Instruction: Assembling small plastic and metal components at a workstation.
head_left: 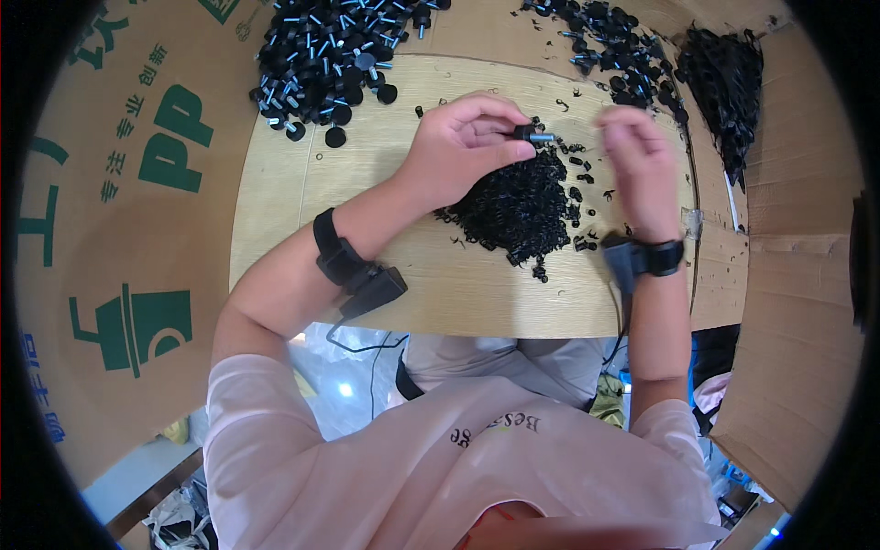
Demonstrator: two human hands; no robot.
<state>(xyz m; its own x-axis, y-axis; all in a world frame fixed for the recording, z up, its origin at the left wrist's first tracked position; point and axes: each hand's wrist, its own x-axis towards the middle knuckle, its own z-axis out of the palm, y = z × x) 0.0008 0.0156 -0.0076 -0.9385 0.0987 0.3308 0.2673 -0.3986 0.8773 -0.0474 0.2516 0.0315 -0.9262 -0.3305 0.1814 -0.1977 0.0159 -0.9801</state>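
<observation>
Pink shirt fabric (440,458) fills the lower edge of the view, nearest the camera, with both bare forearms rising from it toward the wooden worktop (293,183). Each wrist carries a black band with a small black unit and a thin cable.

Left hand (463,147) hovers over the middle of the worktop, thumb and fingers closed in a pinch on a small black knob with a blue-tipped stud (530,136), held sideways just above the central heap. Right hand (632,151) is blurred just right of that knob, fingers curled loosely; whether it pinches anything cannot be told.

Beneath and between the hands lies a heap of small black plastic pieces (518,206), with stray bits scattered toward the right edge. At the far left corner sits a pile of black round-headed knobs with blue studs (325,50), a few rolled loose onto the bare wood. Another looser scatter of black parts (605,37) lies along the far edge, and a dark bundle of black strips (724,82) rests at the far right corner.

Brown cardboard walls surround the worktop: the left cardboard panel (119,229) bears large green printed characters and a green pictogram, while the right cardboard panel (788,275) is plain.
</observation>
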